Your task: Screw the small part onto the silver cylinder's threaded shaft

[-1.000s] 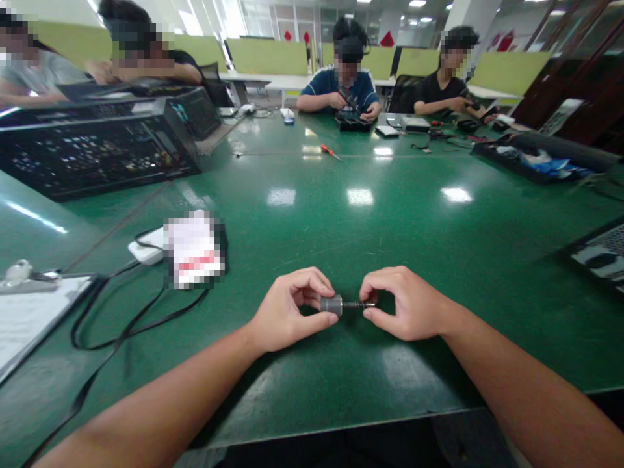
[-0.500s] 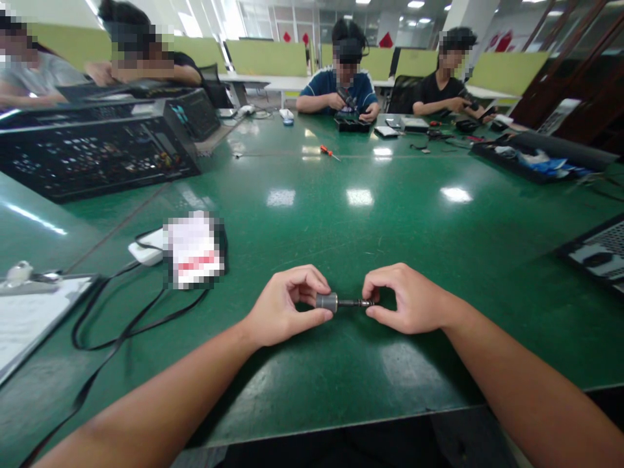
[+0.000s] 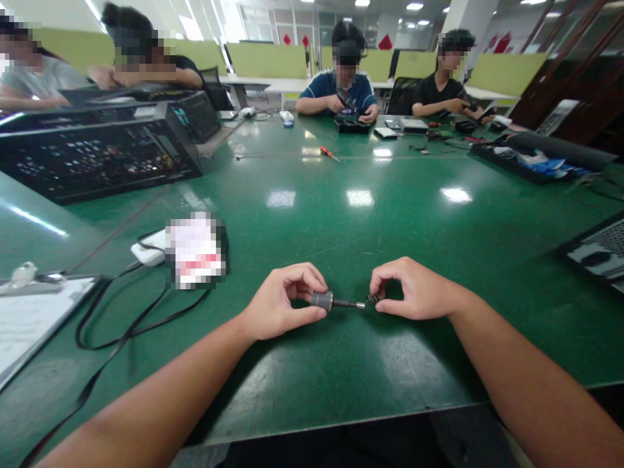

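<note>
Between thumb and fingers, my left hand (image 3: 277, 304) grips a grey metal cylinder (image 3: 322, 299). From its right end a thin dark shaft (image 3: 345, 303) with a silver tip sticks out level, pointing at my right hand. A small dark coil spring (image 3: 373, 299) is pinched in the fingertips of my right hand (image 3: 416, 291). The spring sits just right of the silver tip, with a slight gap between them. Both hands are over the green table (image 3: 341, 370), close to its front edge.
A pixelated white card (image 3: 195, 250) with a black lanyard lies to the left, near a clipboard (image 3: 43, 318). An open computer case (image 3: 107, 153) stands behind. An orange screwdriver (image 3: 329, 153) lies farther back. At right are a black tray (image 3: 536, 159) and a mesh panel (image 3: 602, 250). Several people sit around the table.
My right hand has moved right and slightly up, drawing the spring off the shaft's end and baring the silver tip. My left hand has shifted slightly left with the cylinder.
</note>
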A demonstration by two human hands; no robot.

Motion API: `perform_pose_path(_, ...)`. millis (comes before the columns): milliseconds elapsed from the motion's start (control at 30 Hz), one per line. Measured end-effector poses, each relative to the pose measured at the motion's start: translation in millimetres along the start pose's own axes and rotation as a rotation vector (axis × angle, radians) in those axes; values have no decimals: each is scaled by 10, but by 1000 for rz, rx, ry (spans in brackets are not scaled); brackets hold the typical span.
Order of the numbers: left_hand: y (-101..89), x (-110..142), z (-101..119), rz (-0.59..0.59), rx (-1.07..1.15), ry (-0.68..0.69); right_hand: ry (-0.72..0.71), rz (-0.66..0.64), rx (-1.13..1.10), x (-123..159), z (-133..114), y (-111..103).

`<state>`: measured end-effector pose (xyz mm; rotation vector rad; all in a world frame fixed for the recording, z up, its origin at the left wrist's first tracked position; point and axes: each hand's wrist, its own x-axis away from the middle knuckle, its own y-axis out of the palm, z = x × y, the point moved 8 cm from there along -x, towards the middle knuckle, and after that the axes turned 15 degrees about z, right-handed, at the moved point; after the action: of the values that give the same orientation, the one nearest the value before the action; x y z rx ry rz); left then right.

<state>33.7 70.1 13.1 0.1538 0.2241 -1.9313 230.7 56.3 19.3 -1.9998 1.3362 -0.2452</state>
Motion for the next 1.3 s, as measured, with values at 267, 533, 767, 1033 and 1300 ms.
perform_pose_path(267,-205,-116,-258,-189,145,-328,517,-43,-570,9,901,-117)
perform_pose_path(533,-1035,-1273,-702,599,232,-298,526,696,-805,-651,1655,-662)
perform_pose_path(767,-915,-2020,-979,800,246,-153,520,963,-727,-1243,1815,-667)
perform_pose_path(1033,-811,-2088,-1013,676,254,-125,503,857,-655,-1546,1718,-378)
perform_pose_path(1300,-729,-2103,-979,600,224,-92,468,786,-668,-1653,1646,-304)
